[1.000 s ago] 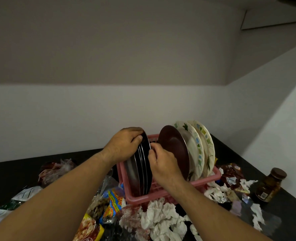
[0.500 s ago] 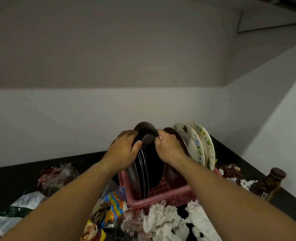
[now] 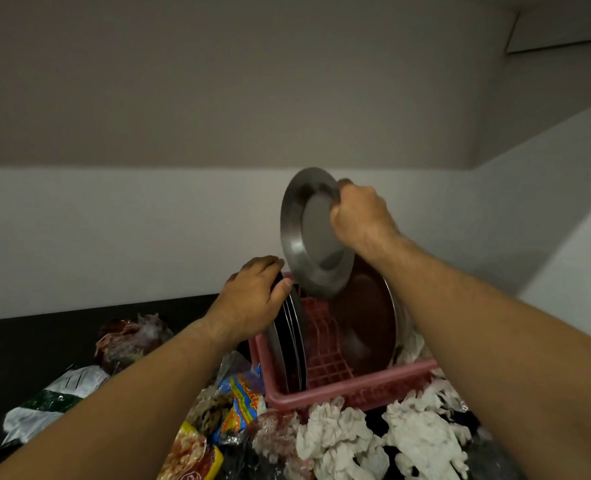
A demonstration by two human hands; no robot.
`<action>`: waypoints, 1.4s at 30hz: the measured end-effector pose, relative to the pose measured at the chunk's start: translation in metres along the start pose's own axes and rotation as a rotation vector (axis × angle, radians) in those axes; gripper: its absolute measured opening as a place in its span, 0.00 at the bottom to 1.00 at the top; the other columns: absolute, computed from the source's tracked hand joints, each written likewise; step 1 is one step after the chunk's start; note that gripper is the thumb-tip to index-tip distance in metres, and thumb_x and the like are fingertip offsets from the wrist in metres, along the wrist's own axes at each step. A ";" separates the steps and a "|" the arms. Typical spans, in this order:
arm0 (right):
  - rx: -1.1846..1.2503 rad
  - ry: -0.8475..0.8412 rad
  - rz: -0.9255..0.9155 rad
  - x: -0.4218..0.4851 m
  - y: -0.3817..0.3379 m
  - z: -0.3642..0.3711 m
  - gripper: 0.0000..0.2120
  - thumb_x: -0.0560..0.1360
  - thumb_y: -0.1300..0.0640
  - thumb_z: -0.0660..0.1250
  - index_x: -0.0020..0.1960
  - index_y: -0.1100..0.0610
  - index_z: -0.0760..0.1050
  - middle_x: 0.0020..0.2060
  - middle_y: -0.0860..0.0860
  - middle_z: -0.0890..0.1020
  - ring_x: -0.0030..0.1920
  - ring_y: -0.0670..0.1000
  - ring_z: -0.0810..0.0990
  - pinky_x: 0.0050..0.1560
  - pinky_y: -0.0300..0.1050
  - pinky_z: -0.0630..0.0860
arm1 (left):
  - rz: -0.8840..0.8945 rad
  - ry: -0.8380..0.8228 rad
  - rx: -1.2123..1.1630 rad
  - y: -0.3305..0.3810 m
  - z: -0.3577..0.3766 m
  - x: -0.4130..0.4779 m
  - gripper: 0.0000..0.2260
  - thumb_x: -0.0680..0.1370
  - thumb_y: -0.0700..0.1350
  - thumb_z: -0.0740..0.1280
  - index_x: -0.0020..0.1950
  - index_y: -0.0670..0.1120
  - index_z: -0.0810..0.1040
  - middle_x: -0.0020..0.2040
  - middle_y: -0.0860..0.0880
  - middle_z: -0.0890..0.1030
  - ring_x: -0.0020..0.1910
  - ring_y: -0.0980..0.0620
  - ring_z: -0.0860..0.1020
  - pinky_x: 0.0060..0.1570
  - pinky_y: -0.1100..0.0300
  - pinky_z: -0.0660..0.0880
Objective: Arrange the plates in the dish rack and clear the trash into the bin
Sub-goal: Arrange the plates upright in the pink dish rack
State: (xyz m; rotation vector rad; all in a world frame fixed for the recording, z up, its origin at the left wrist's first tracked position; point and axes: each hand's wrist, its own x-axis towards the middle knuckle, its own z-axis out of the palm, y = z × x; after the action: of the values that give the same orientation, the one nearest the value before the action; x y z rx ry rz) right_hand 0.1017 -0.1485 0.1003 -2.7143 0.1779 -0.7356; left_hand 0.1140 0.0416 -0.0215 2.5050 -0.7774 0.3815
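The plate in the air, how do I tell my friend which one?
Find the pink dish rack on the dark counter. Above it, the right hand grips a grey metal plate by its rim. Only this plate is held up; the other plates stand in the rack.

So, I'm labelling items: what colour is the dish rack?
Pink dish rack, clearest in the head view.
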 end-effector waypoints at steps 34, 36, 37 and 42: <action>-0.081 -0.019 0.120 -0.084 0.067 0.053 0.14 0.83 0.56 0.53 0.66 0.57 0.67 0.42 0.58 0.82 0.40 0.58 0.80 0.34 0.48 0.74 | -0.004 -0.043 -0.025 0.016 0.003 0.008 0.25 0.83 0.57 0.52 0.77 0.47 0.60 0.76 0.49 0.63 0.75 0.52 0.57 0.74 0.49 0.58; -0.073 -0.020 0.109 -0.085 0.064 0.053 0.15 0.83 0.56 0.53 0.67 0.57 0.67 0.42 0.58 0.81 0.39 0.56 0.79 0.34 0.47 0.74 | -0.004 -0.038 -0.020 0.016 0.003 0.008 0.25 0.83 0.57 0.52 0.77 0.47 0.61 0.76 0.49 0.63 0.75 0.52 0.57 0.74 0.49 0.59; -0.068 -0.034 0.107 -0.089 0.063 0.054 0.15 0.83 0.56 0.53 0.68 0.57 0.67 0.41 0.57 0.81 0.39 0.57 0.80 0.34 0.48 0.76 | -0.003 -0.037 -0.018 0.016 0.003 0.008 0.25 0.83 0.57 0.52 0.77 0.47 0.60 0.76 0.49 0.63 0.75 0.52 0.57 0.74 0.49 0.59; -0.058 -0.098 0.121 -0.111 0.065 0.064 0.16 0.83 0.56 0.52 0.69 0.57 0.64 0.41 0.57 0.83 0.41 0.59 0.83 0.40 0.56 0.82 | 0.002 -0.049 -0.021 0.014 0.003 0.008 0.25 0.83 0.57 0.52 0.77 0.48 0.60 0.77 0.50 0.62 0.76 0.53 0.56 0.74 0.51 0.57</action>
State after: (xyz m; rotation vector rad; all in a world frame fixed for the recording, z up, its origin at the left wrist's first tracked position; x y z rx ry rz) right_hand 0.0369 -0.1696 -0.0258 -2.7586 0.3419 -0.5699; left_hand 0.1124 0.0263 -0.0158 2.5022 -0.7990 0.3115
